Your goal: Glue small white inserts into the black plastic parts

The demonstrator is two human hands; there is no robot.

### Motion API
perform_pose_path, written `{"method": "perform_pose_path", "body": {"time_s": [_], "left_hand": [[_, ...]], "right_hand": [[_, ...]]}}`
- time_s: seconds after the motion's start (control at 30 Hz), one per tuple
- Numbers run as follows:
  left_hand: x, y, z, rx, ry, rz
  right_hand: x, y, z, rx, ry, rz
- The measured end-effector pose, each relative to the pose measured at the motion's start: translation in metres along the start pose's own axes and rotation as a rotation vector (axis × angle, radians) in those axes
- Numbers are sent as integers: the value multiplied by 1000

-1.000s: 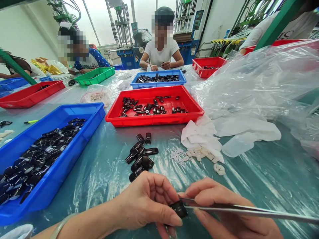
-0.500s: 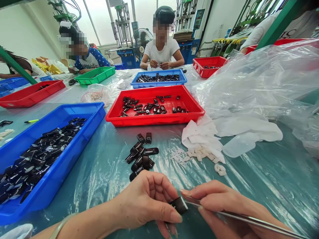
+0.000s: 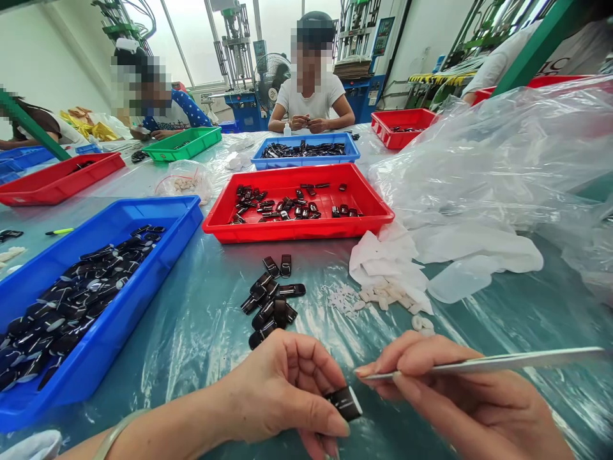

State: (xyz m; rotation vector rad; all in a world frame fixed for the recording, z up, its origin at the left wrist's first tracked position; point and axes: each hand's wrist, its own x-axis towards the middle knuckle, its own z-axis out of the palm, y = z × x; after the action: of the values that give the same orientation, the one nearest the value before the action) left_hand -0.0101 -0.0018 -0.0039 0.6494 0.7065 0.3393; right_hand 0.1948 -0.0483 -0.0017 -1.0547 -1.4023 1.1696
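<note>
Between thumb and fingers, my left hand (image 3: pixel 299 396) grips a small black plastic part (image 3: pixel 345 404) with a whitish strip along its right end. My right hand (image 3: pixel 460 383) holds metal tweezers (image 3: pixel 507 363) in a pinch, their tip hidden at the fingertips, a short gap to the right of the part. Ahead of my left hand lies a loose pile of similar black parts (image 3: pixel 272 297). Small white pieces (image 3: pixel 343 299) and larger cream-coloured pieces (image 3: pixel 390 295) are scattered beyond my right hand.
A red tray (image 3: pixel 306 235) with black parts stands ahead; a fuller blue tray (image 3: pixel 158 271) is at left. Clear plastic sheeting (image 3: pixel 488 166) is heaped on the right, beside white crumpled paper (image 3: pixel 383 255). Across the table, a person (image 3: pixel 311 96) works with both hands near another blue tray (image 3: pixel 306 163).
My right hand has drawn slightly right, away from the black part, and the tweezers have swung to a flatter angle. My left hand keeps its grip, with the part tilted a little differently.
</note>
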Motion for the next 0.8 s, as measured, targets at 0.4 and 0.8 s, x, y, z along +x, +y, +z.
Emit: {"method": "perform_pose_path", "body": {"time_s": [0.4, 0.8], "left_hand": [[-2, -3, 7, 250, 151, 76], [-1, -1, 3, 49, 8, 9]], "right_hand": [[2, -8, 15, 44, -56, 571], [1, -4, -8, 33, 6, 130]]}}
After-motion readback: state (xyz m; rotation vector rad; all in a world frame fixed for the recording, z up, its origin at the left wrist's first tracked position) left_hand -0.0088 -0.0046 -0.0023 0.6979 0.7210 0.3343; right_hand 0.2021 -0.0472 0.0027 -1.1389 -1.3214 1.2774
